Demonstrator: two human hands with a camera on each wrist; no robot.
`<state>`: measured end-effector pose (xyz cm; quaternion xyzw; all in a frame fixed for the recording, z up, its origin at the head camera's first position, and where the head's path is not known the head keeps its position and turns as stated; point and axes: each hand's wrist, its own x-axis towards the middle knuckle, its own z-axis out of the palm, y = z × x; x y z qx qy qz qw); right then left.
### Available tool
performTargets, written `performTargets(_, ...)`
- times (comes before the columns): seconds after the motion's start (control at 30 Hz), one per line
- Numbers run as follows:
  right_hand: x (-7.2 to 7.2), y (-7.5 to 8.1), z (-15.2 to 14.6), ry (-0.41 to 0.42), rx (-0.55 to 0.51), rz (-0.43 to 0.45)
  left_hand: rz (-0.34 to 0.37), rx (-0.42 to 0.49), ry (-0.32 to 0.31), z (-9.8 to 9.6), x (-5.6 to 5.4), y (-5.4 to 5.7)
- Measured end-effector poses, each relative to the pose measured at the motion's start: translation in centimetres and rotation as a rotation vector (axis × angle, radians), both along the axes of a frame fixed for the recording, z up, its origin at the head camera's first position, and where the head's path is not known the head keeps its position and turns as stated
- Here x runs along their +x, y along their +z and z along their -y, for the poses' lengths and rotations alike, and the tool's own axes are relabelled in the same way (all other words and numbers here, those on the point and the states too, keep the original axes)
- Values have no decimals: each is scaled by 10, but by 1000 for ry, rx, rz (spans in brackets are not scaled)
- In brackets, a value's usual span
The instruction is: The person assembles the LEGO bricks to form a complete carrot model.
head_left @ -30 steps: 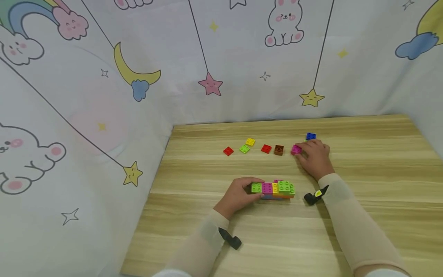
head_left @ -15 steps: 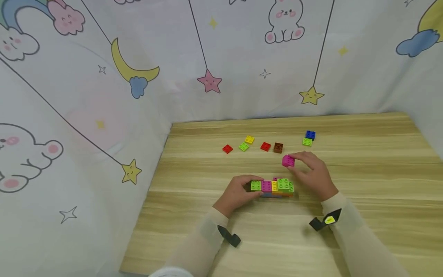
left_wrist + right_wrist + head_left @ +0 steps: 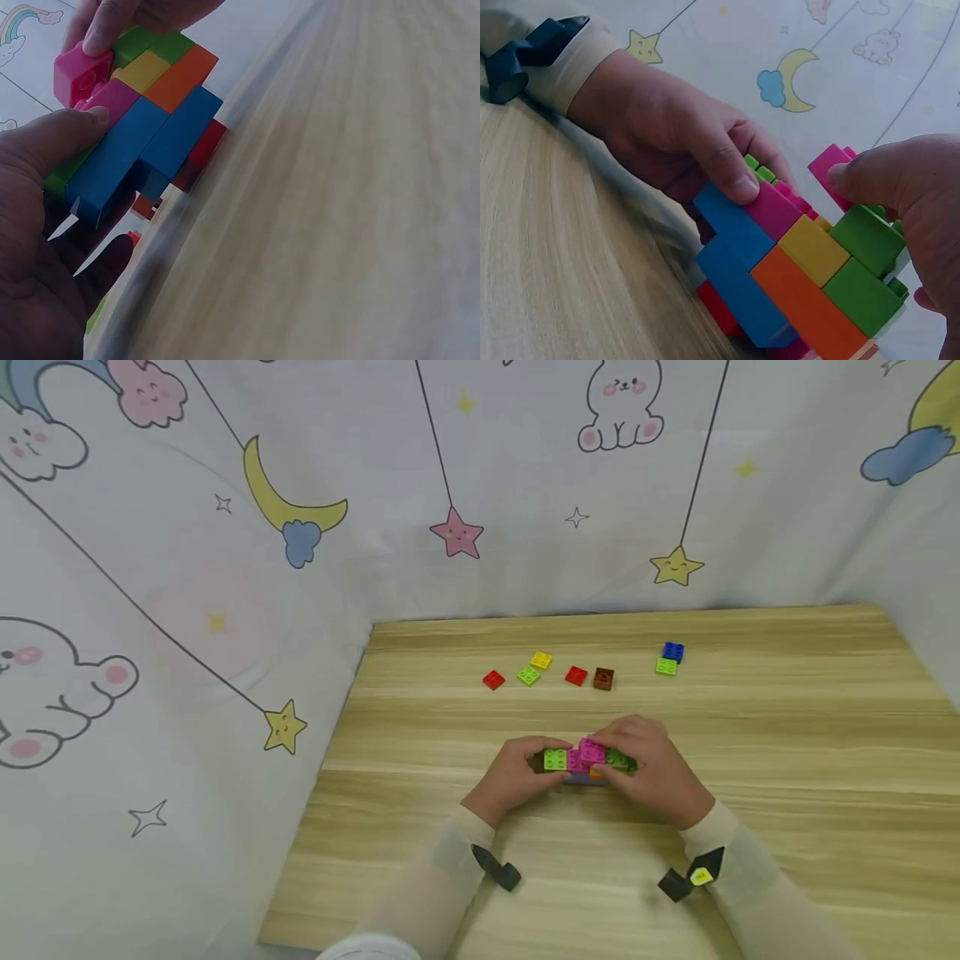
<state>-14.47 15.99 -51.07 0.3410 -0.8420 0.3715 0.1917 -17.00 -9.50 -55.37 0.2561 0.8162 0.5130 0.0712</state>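
Head view, and both hands are in close over the worktop (image 3: 787, 718)! The left hand (image 3: 513, 775) has its fingers clamped on the left end of a built block (image 3: 556, 761), thumb on the near side. The right hand (image 3: 660, 768) pinches a pink brick (image 3: 592, 752) above the middle of that block. Behind them, left to right: a red brick (image 3: 492, 680), a lime brick (image 3: 528, 676) by a yellow brick (image 3: 542, 660), a second red brick (image 3: 576, 676) near a brown brick (image 3: 603, 678), then a blue brick (image 3: 673, 652) right behind another lime brick (image 3: 666, 667).

Over to the left wrist: the pink brick sits tilted, right thumb pressed on it, while blue, orange, yellow and green pieces show along the block's side. Down low, a red piece (image 3: 202, 146)!

Right wrist now: left thumb planted against the block's pink and blue pieces, the right thumb on the pink brick, up by the green studs. Seated or just above? Can't tell from here.
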Motion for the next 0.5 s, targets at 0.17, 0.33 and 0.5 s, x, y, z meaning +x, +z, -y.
performTargets(0.17,0,-4,0,-5,40,0,13,12,-5,-1,1,1)
performTargets(0.33,0,-6,-1,-2,51,18,24,24,-11,-1,1,3)
performTargets(0.5,0,-6,-1,-7,69,53,41,28,-6,-1,1,4)
